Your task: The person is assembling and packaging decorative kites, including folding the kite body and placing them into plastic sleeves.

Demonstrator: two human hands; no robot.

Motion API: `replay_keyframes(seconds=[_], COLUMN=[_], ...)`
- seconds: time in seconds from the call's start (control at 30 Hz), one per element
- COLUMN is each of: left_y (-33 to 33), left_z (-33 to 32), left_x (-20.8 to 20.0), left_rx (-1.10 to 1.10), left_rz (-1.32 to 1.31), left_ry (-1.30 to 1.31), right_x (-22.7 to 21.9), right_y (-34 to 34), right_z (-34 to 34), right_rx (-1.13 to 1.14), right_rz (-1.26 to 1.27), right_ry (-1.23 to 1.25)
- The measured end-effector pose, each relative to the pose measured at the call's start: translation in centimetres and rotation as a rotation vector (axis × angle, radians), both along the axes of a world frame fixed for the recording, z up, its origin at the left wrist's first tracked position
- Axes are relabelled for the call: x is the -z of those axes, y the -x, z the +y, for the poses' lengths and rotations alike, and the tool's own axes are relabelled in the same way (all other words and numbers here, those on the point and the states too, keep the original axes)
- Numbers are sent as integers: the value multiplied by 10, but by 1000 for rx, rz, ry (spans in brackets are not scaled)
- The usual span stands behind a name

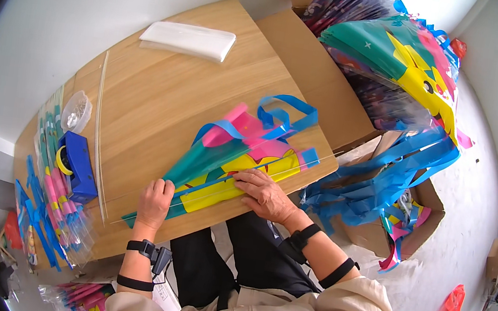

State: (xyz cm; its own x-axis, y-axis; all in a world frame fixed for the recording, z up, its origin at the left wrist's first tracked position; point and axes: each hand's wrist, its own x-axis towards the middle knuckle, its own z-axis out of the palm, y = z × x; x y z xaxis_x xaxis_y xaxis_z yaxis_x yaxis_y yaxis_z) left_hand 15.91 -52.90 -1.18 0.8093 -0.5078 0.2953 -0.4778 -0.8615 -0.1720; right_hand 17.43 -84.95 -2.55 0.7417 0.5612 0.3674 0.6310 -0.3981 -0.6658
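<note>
A partly folded kite [214, 157] of teal, pink and yellow film lies slantwise along the table's near edge. Down its length run a blue band and a thin pale rod. Blue ribbon tails [296, 105] loop from its far right end. At the kite's left, teal end, my left hand [156, 203] is closed, its fingertips pinching the film. My right hand [265, 197] rests over the yellow part near the middle, fingers together and curled on the blue band's edge. What lies under the right palm is hidden.
On the wooden table [149, 98] lie a white stack of clear sleeves [188, 40], a clear dish [76, 112], a blue tape dispenser [79, 164] and rolled kites [56, 187]. An open cardboard box [316, 76] with kites stands right; blue ribbons [378, 179] hang over a lower box [429, 198].
</note>
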Motion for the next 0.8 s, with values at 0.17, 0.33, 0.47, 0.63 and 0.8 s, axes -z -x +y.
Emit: replay_keyframes(seconds=[0.17, 0.33, 0.47, 0.63, 0.8], left_y=[-4, -6, -8, -9, 6], left_z=[6, 7, 5, 9, 62], left_x=[-5, -7, -10, -22, -21], left_rx=[132, 149, 164, 120, -106], left_rz=[-5, 23, 43, 139, 322], left_ry=[-4, -61, -85, 77, 192], right_x=[-10, -19, -17, -1, -4], right_y=[0, -8, -24, -25, -25], right_z=[4, 1, -8, -17, -16], right_rx=[72, 139, 86, 125, 168], right_rz=[13, -133, -163, -105, -113], right_ry=[2, 126, 200, 232, 261])
